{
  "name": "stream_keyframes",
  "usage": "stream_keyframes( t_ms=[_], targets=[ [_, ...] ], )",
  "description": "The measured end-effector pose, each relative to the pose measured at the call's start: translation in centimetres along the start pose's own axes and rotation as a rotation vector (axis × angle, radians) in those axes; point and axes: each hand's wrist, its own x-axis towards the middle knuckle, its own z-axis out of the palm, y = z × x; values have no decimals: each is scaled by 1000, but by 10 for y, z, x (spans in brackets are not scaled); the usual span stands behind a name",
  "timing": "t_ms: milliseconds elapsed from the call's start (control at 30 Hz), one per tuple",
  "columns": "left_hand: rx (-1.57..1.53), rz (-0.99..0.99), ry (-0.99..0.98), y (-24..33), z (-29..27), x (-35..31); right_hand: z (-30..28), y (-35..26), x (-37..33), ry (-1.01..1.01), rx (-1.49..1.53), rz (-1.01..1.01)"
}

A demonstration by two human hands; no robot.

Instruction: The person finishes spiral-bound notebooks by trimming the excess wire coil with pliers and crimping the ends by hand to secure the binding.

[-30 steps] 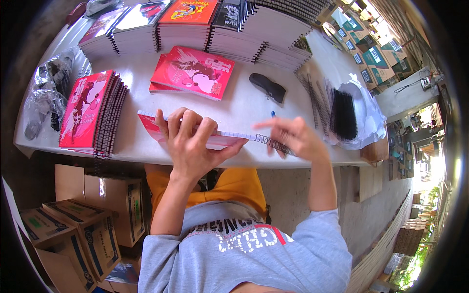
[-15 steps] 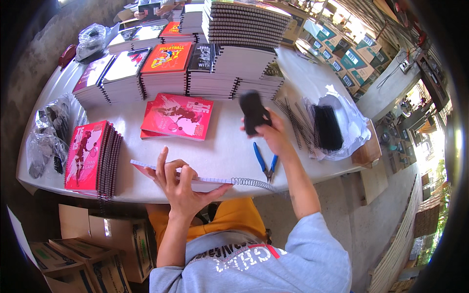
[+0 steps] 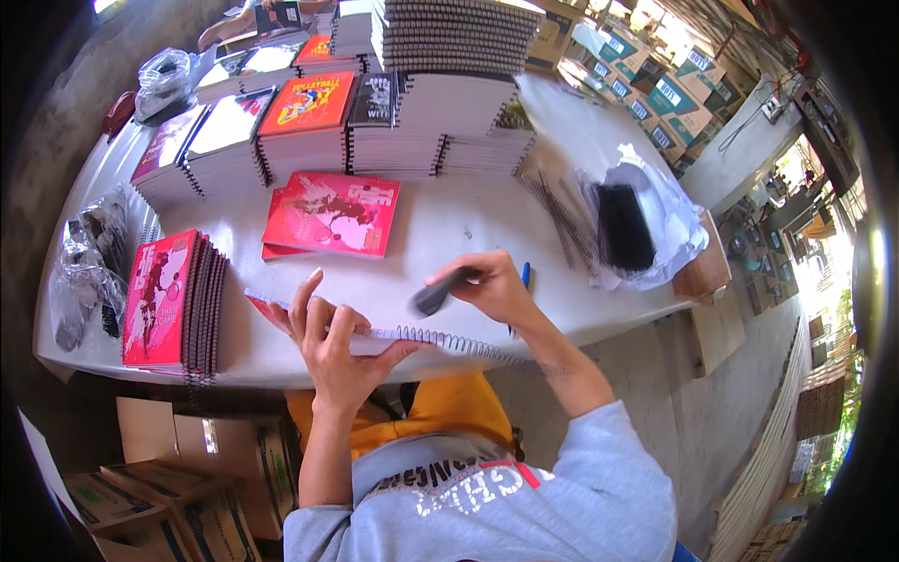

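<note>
White table (image 3: 449, 234) in an open workshop, cardboard boxes (image 3: 646, 89) stacked behind it and more boxes (image 3: 140, 487) under it by the person's legs. Back half of the table carries tall stacks of spiral notebooks (image 3: 440, 103), grey page edges showing, with an orange-cover stack (image 3: 304, 112) to their left. Left edge: a red-cover stack (image 3: 169, 300) and clear plastic bags (image 3: 84, 272). Centre: a small pile of red covers (image 3: 332, 214) lying flat. Right: an open plastic bag (image 3: 655, 225) with black blocks (image 3: 623, 228) in it, loose wire coils (image 3: 557, 211) just beside it. At the near edge, a thin spiral-bound notebook (image 3: 375, 332), coil side toward the person. Left hand (image 3: 332, 337) is spread flat on it, fingers splayed, pressing it down, same as 0.5 s ago. Right hand (image 3: 492, 286) is clenched around a dark handled tool (image 3: 435, 295), motion-blurred, tip down at the notebook near the coil; 0.5 s ago that hand was raised over mid-table with the dark thing held up. Blue-handled pliers (image 3: 523, 281) lie on the table, mostly hidden behind the right hand.
</note>
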Motion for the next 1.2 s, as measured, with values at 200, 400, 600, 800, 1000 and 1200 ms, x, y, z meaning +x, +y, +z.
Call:
stream_keyframes(
  t_ms=[200, 400, 600, 800, 1000, 1200],
  targets=[
    [-11, -5, -30, -7, -4, -4, 8, -18, 5, -119, -123, -19],
    [-122, -51, 27, -4, 3, 1, 13, -36, 9, -211, -52, -100],
    [-281, -142, 25, -12, 0, -7, 24, -56, 18, -290, 34, -255],
    [-280, -130, 32, -13, 0, -7, 31, -67, 14, -291, 262, -308],
    [-211, -103, 66, -14, 2, -4, 29, -55, 22, -268, 272, -296],
    [24, -28, 61, -19, -11, 5, 40, -41, 28, -117, 103, -232]
  ],
)
